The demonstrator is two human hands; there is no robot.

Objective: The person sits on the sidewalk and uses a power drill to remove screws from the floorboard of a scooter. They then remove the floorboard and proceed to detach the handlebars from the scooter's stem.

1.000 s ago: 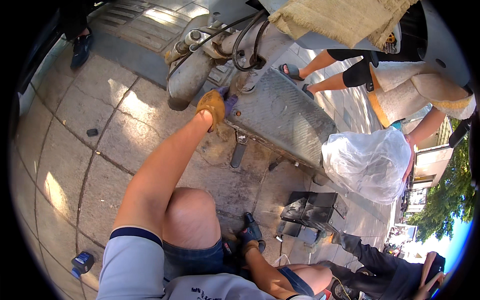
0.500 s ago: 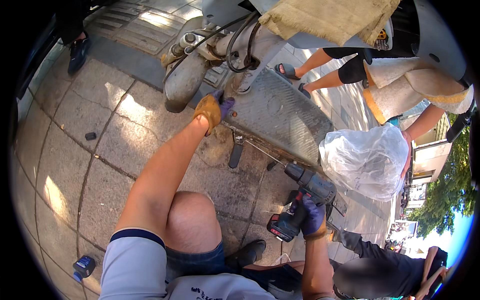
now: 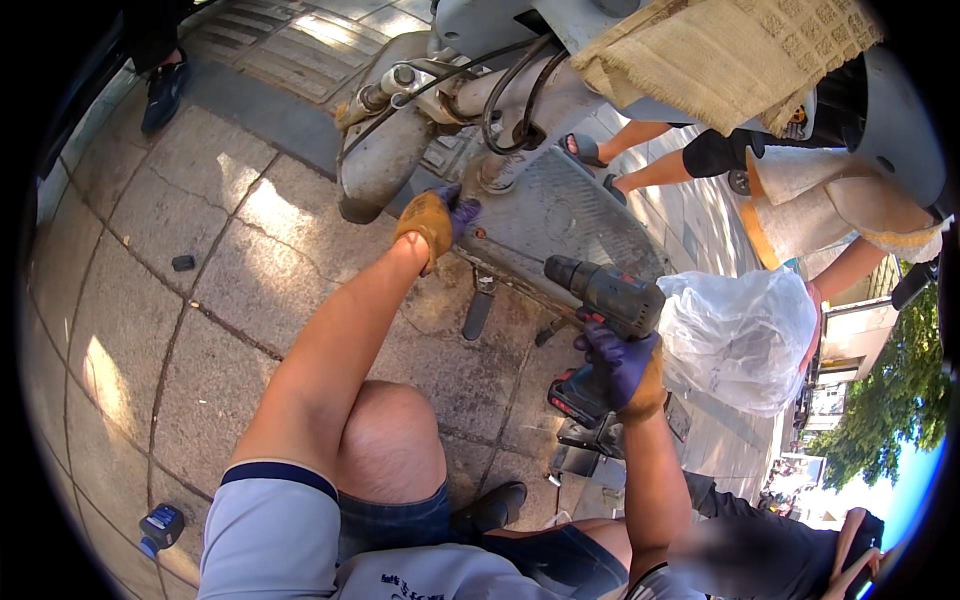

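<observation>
A small black object is seen lying on the paving slabs at the far left. Further right, the gloved left hand is pressed against the front edge of the scooter's grey footboard, its fingers curled over that edge. The cordless drill is held just off the footboard's near edge by the gloved right hand, whose fingers are wrapped around its grip. A clear plastic bag lies beyond it.

A cracked stone-slab pavement carries a scooter's kickstand, 1 small black block, a blue-black battery, a black case, and a clear plastic bag.
</observation>
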